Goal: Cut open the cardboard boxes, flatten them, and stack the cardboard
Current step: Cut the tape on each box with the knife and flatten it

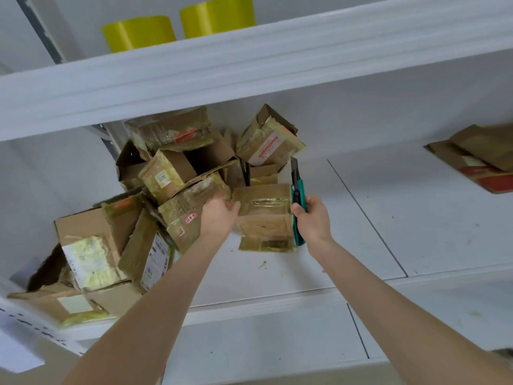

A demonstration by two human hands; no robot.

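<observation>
A small taped cardboard box (263, 218) is held between both hands just above the white shelf (361, 218). My left hand (219, 215) grips its left side. My right hand (313, 218) is at its right side, curled round a green utility knife (297, 195) whose dark blade end points up past the box. Left of them lies a heap of several taped cardboard boxes (172, 173).
A stack of flattened cardboard (477, 157) lies at the far right of the same shelf. Two yellow-green rolls (138, 33) stand on the shelf above. The upper shelf's edge (249, 76) hangs low over the heap. Small scraps dot the shelf surface.
</observation>
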